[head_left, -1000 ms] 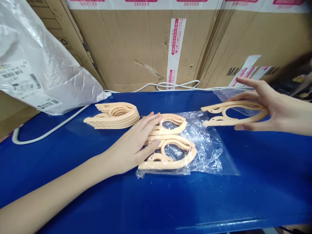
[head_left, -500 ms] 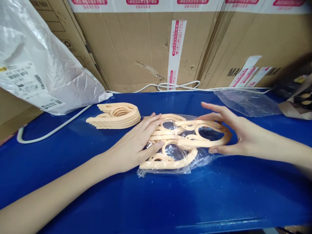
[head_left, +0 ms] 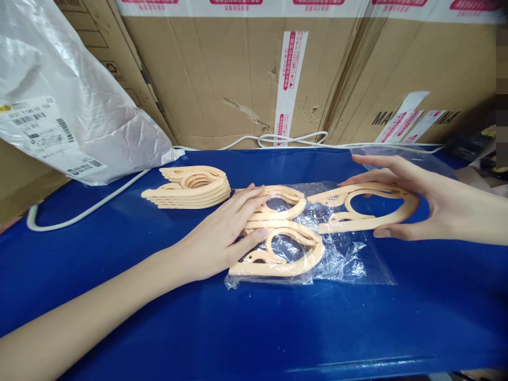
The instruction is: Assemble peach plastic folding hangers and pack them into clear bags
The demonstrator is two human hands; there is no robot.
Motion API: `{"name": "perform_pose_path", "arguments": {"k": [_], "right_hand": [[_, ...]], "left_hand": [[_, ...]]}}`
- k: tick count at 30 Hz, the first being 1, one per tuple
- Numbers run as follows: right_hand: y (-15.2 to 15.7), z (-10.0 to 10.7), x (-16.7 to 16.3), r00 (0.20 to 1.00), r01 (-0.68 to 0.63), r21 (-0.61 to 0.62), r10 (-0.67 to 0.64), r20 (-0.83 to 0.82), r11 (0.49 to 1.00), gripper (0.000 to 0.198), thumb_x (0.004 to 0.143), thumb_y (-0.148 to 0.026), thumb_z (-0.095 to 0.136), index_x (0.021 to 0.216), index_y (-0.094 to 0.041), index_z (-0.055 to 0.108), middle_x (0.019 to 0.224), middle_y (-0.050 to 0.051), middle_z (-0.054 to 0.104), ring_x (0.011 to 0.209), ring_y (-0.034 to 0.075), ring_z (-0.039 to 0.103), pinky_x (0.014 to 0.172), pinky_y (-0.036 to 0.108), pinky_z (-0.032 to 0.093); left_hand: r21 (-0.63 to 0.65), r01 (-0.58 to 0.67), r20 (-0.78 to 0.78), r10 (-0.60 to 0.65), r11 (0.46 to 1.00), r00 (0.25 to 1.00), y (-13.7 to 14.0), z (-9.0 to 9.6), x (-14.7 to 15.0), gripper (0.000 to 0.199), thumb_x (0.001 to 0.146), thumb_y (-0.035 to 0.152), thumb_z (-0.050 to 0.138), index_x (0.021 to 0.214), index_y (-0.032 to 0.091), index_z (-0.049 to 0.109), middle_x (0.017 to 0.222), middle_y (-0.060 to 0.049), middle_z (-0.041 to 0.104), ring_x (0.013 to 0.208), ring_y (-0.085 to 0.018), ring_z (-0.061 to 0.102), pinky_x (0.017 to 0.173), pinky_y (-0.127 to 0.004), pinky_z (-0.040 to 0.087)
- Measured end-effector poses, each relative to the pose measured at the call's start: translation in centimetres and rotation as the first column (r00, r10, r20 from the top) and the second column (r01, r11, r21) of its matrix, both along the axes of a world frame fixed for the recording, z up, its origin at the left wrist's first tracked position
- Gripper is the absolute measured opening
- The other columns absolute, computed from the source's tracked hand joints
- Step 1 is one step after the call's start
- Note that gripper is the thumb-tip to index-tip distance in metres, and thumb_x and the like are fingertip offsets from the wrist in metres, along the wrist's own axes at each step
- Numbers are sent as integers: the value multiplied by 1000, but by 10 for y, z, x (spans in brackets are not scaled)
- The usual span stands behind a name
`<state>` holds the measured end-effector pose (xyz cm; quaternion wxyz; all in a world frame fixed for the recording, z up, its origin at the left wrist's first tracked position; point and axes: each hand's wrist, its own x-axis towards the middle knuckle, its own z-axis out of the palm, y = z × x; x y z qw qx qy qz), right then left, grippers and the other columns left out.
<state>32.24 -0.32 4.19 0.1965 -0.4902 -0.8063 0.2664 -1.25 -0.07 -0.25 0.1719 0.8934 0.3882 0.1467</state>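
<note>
My right hand (head_left: 432, 198) grips a peach-coloured folding hanger (head_left: 353, 227) by its curved end, thumb in front and fingers behind. That hanger is over the right part of a clear plastic bag (head_left: 351, 259), just past the bag's far right edge. More folding hangers (head_left: 288, 269) of the same colour lie inside the bag in two groups, one nearer me. My left hand (head_left: 222, 233) lies flat on their left ends, fingers stretched out and pressing on the plastic. Left of the bag sits a neat stack of folding hangers (head_left: 190, 199).
Large cardboard boxes (head_left: 206, 74) stand along the back of the blue table (head_left: 254, 328). A white cable (head_left: 293, 139) runs before them. At the left leans a silvery mailing bag (head_left: 99, 116) with labels. Another clear plastic sheet lies partly behind my right hand.
My right hand has moved right with the folding hanger, drawing it away from the bagged ones, and more of the bag's right side shows. My left hand stays in place.
</note>
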Motion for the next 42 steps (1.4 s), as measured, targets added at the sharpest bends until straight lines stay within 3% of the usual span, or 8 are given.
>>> {"name": "perform_pose_path", "arguments": {"k": [4,10,16,24,30,32,35,42], "right_hand": [[-2,-1,-5,1000,3,14,-3,-10,1000,89,72,-40,78,146,-36,30,139,7,54,132,28,49,97,31,53],[-4,1,-5,1000,-6,100,6,1,995,87,71,-44,78,145,-36,34,139,7,55,128,30,52,100,37,52],[-8,-9,-22,995,-97,16,97,38,995,79,76,-41,74,144,-33,34,142,7,53,128,35,52,88,43,61],[-9,-28,-37,992,-118,206,126,-28,972,91,73,-45,77,148,-34,27,144,7,51,126,34,53,104,57,46],[-2,-27,-34,973,-226,99,229,-21,969,82,83,-44,68,151,-36,22,157,2,32,140,31,36,106,50,45],[0,-21,-28,972,-234,60,235,-9,970,89,80,-42,71,151,-39,18,154,0,38,138,32,38,100,45,53],[2,-13,-21,971,-240,38,239,26,970,83,77,-39,73,147,-40,29,148,-2,47,133,33,46,89,41,61],[1,-23,-31,960,-270,71,274,-54,960,72,78,-35,73,141,-35,39,145,4,50,131,31,49,101,48,51]], "left_hand": [[-18,-8,4,8,1000,1000,0,0,1,53,102,47,31,148,21,30,159,-6,26,148,-22,15,122,-47,17],[7,-4,-8,4,1000,1000,0,-1,0,54,101,46,32,147,18,30,159,-7,25,148,-22,16,122,-46,17],[11,11,-3,-10,1000,1000,0,-1,0,54,101,47,32,148,21,27,160,-7,23,148,-24,14,121,-49,17],[7,26,-9,-26,1000,1000,1,-2,-1,56,101,48,34,150,23,24,161,-7,20,149,-27,12,120,-53,17],[36,64,21,-65,997,998,0,3,0,53,101,46,36,148,25,29,159,-4,24,148,-25,15,121,-49,17],[38,66,18,-67,997,998,0,4,1,50,101,45,36,147,26,33,159,-3,26,148,-27,16,121,-51,18],[39,88,29,-89,995,996,-1,6,3,45,102,44,33,145,30,38,158,0,28,148,-27,17,120,-53,18],[44,193,27,-194,980,981,-1,13,11,44,103,41,29,145,32,39,157,4,30,147,-20,19,122,-48,13]]}}
